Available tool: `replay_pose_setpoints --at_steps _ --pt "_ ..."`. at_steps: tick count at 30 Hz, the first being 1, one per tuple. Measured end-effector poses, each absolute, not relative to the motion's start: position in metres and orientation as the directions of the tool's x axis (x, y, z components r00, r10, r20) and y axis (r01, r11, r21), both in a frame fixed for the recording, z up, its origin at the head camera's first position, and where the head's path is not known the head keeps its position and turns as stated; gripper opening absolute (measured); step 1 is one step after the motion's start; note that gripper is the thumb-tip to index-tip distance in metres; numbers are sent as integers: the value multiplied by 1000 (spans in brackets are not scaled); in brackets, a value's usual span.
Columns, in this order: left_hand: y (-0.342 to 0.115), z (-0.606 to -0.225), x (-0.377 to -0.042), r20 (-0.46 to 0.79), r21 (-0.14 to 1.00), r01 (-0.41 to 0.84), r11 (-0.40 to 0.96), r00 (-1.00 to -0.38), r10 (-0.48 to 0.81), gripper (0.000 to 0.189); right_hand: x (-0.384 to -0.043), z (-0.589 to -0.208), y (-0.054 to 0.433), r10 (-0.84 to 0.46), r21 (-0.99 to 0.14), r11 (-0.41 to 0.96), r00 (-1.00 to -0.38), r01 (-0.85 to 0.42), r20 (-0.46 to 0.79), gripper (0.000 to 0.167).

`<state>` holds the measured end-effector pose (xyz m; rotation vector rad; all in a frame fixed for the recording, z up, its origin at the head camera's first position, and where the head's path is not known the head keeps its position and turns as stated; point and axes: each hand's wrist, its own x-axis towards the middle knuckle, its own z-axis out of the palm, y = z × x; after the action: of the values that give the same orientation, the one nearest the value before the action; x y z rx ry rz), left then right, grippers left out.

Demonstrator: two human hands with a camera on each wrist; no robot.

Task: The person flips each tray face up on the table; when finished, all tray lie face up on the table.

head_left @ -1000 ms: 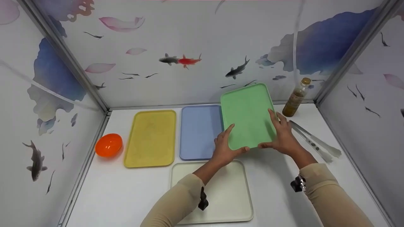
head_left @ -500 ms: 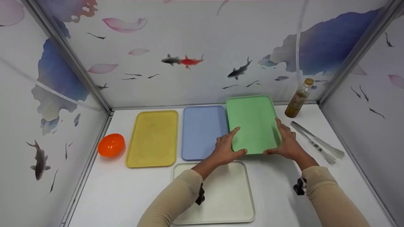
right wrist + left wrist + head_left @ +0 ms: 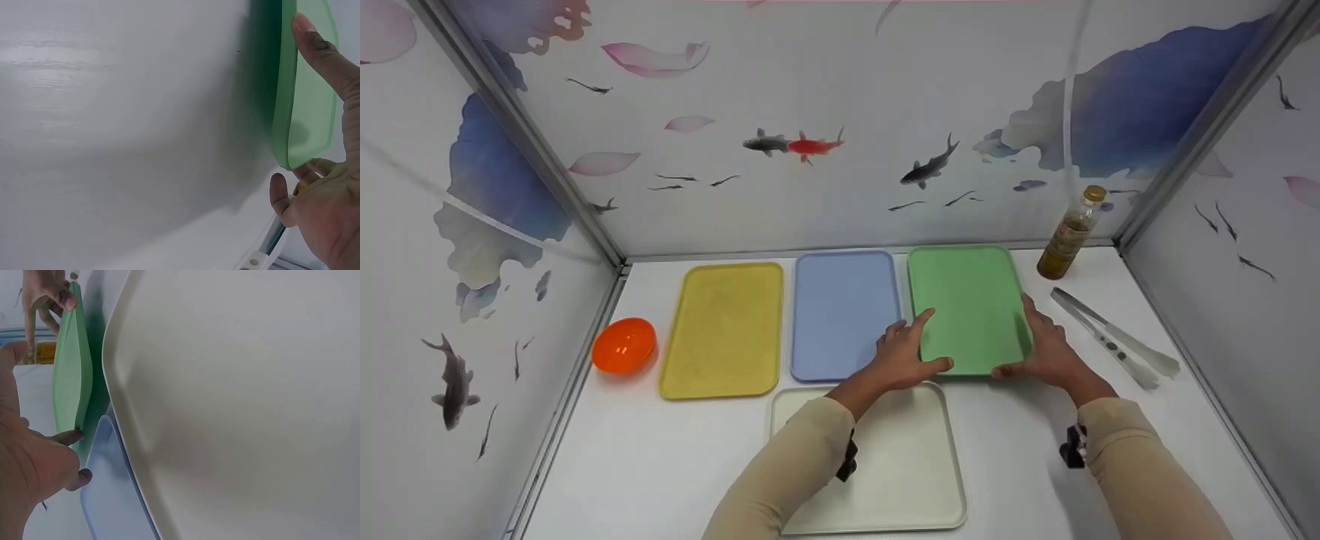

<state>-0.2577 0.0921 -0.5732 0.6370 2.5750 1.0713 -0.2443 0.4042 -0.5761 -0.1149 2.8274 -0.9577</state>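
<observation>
A green tray lies between my two hands at the back right, beside the blue tray. My left hand grips its near left corner, thumb along the near edge and fingers at the left side. At the near right corner my right hand holds it, its thumb against the rim. In the right wrist view the near edge of the green tray stands above the white table, with a shadow under it. The left hand also overlaps the right side of the blue tray in the head view.
A cream tray lies in front, under the left forearm. The yellow tray and an orange bowl are at left. Metal tongs and a bottle of brown liquid stand at right. Printed walls enclose the table.
The green tray has come down from a raised, tilted position to near the tabletop, shifting right and nearer. Both hands moved with it, and it no longer overlaps the blue tray.
</observation>
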Motion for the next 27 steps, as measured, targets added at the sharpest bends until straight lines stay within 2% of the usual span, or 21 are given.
replay_pose_setpoints --at_steps 9,22,27 --pt "90 -579 -257 -89 699 294 651 -868 488 102 -244 -581 398 -133 -615 788 -983 -28 -125 156" --pt "91 -579 -254 -139 654 295 696 -858 494 105 -243 -583 394 -119 -542 840 -971 13 -207 150" --pt "88 -574 -252 -121 605 364 708 -837 534 95 -242 -583 395 -124 -515 857 -967 9 -223 143"
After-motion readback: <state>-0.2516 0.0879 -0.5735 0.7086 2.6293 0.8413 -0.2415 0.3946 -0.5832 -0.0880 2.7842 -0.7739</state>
